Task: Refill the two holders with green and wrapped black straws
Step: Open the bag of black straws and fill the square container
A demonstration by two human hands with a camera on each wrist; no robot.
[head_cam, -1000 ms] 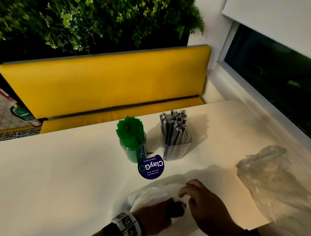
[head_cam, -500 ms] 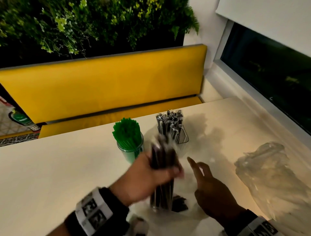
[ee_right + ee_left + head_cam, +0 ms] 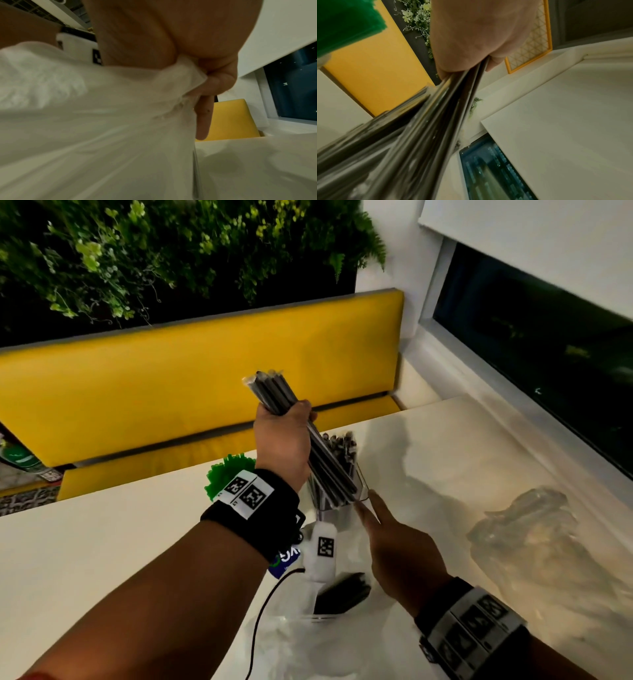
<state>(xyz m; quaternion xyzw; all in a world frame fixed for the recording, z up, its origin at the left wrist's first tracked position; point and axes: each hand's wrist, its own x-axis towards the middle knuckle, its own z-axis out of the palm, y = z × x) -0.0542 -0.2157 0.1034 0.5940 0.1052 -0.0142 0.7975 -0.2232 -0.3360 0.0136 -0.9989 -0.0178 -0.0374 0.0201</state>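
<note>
The right hand (image 3: 400, 546) sits nearest, low over the white plastic bag (image 3: 308, 642) on the table (image 3: 102, 559). In the head view its fingers (image 3: 371, 508) reach out straight toward the clear holder (image 3: 337, 508), tips just beside its near wall; in the right wrist view a fold of the bag (image 3: 180, 75) is caught between thumb and a curled finger, so it pinches the bag while pointing. A dark bundle of black straws (image 3: 342, 594) lies inside the bag, nearer the person than the clear holder.

Above the clear holder, the left hand (image 3: 284, 440) is clenched round a bundle of wrapped black straws (image 3: 274, 395), held tilted, lower ends dipping into the holder among those already standing there; the wrist view shows the bundle (image 3: 419, 135) fanning out below the fist (image 3: 479, 33).

Just left of the clear holder stand the green straws (image 3: 226, 474), partly hidden by the wrist strap. Well right of it lies a crumpled clear bag (image 3: 534, 542). Beyond it run the yellow bench (image 3: 171, 392) and the plants (image 3: 154, 251).

The straws look light and stiff, their glossy wrappers likely slippery, so a loose fist may let some slide. A mid-length grip seems best, leaving the lower ends free to enter together; the filled holder leaves little room, and it may tip unless steadied.
</note>
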